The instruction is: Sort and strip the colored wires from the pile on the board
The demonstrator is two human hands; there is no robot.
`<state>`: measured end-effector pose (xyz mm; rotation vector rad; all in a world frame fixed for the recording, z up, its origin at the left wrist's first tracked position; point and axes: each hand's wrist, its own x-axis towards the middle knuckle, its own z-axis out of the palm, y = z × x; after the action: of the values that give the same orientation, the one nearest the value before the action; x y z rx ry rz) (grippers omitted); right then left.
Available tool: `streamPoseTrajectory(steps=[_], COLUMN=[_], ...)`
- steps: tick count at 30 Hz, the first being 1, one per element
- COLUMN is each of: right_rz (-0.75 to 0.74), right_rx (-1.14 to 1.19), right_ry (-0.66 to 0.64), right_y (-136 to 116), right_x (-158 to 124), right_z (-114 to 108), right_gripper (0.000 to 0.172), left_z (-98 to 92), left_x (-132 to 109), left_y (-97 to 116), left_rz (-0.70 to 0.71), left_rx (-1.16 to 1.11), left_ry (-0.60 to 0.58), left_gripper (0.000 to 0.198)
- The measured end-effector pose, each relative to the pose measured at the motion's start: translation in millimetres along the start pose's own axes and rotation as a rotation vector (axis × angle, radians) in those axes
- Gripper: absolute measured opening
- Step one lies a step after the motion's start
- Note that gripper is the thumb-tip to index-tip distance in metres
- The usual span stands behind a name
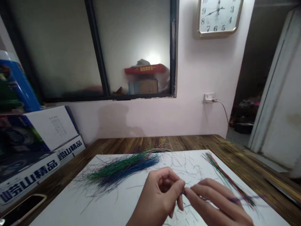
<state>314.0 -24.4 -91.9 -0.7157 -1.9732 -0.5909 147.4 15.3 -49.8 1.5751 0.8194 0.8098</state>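
Note:
My left hand (158, 196) and my right hand (211, 202) meet above a white sheet (56, 208), their fingertips pinching a small dark purple-blue tip of thin fibre (183, 192) between them. Most of that fibre is too fine to follow. A loose pile of blue and green iridescent fibres (119, 169) lies left of my hands. Beyond my right hand, a slim bundle of red and green strands (227, 177) runs diagonally across the sheet. Many stray thin fibres (188, 166) are scattered over it.
The sheet lies on a wooden table (244, 157). A phone in a pale case (22, 208) and printed boxes (35, 160) stand at the left, with a blue container (16, 83) behind them. A dark coil (161, 150) shows at the sheet's far edge.

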Motion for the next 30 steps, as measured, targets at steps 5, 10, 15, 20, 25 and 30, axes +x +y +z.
streamPoseTrajectory(steps=[5,10,15,20,25,30], right_rz=[0.248,0.403,0.721,0.999,0.998,0.834], right_rx=[0.260,0.459,0.721,1.069,1.216,0.968], right_ry=[0.098,-0.052,-0.105,-0.153,-0.055,0.085], right_y=[5.1,1.4,-3.4,-1.8,-3.2,-7.9], right_x=[4.8,11.6,12.5,15.6,14.2,6.5], right_z=[13.8,2.8,1.5,4.4,8.1,14.6], right_gripper=[0.014,0.010,0.010,0.008,0.005,0.004], left_z=[7.7,8.0,2.1,4.6,10.4,11.8], left_x=[-6.4,-7.7,-2.8,-1.9,-6.8,-12.1], left_y=[0.1,-4.9,-17.5,-22.7,-17.1,-4.1], left_rz=[0.219,0.442,0.648,0.706,0.617,0.368], left_rx=[0.105,0.220,0.384,0.423,0.342,0.165], left_ry=[0.126,0.169,0.140,0.219,0.252,0.227], left_gripper=[0.022,0.020,0.013,0.013,0.016,0.024])
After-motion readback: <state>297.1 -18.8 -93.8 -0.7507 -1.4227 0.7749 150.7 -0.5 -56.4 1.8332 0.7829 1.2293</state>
